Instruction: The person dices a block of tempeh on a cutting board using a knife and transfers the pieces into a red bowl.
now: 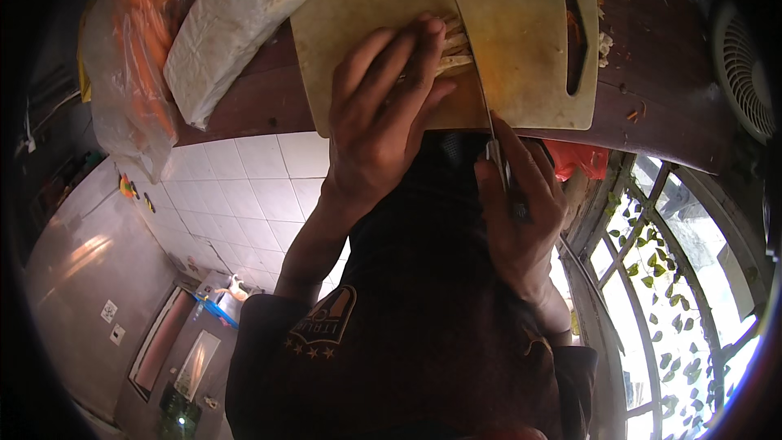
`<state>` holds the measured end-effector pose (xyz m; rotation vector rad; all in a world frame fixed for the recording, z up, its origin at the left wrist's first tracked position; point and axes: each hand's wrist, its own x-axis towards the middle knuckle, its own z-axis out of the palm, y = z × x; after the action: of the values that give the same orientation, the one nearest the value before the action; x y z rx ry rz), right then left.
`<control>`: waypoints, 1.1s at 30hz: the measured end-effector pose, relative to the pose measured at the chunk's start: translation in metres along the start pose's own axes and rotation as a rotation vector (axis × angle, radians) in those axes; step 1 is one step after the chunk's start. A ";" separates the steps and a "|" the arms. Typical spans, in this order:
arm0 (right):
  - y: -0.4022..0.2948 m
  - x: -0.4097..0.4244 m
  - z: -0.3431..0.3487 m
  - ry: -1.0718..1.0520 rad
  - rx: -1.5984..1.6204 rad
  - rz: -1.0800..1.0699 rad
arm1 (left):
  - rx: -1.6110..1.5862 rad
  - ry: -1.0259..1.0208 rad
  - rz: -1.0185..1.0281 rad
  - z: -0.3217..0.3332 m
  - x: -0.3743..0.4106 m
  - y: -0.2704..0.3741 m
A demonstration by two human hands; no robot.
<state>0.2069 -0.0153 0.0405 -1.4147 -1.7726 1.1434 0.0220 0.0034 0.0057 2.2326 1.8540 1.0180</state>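
My left hand [382,98] presses down on a small bundle of pale strips [455,52], which look like tempeh, on a worn plastic cutting board [525,24]. Its fingers cover most of the bundle; only the right ends show. In my right hand [528,214] is a kitchen knife [479,73], gripped by its handle. The blade points away from me and stands on edge against the strips' right ends. At the board's upper left corner lies a large plastic-wrapped block [229,30], probably tempeh, with one cut end bare.
A clear plastic bag of carrots [143,43] lies left of the block. Orange scraps [635,113] and pale crumbs [605,49] dot the dark wooden table [660,85] right of the board. A fan [742,61] stands at the far right. Red plastic [577,159] hangs below the table edge.
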 end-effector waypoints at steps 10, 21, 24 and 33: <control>0.000 0.000 0.001 -0.004 0.092 0.127 | -0.021 0.093 -0.003 0.004 -0.001 0.000; 0.001 0.007 -0.010 -0.042 0.075 0.139 | -0.005 0.091 0.017 0.004 0.003 0.001; 0.000 0.012 -0.016 -0.067 0.050 0.136 | -0.035 0.085 0.020 0.003 0.004 -0.001; -0.006 0.021 -0.019 -0.091 0.015 0.099 | -0.087 0.085 0.005 0.002 0.004 -0.004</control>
<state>0.2149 0.0092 0.0526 -1.4768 -1.7686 1.2894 0.0194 0.0092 0.0043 2.1789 1.7986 1.1881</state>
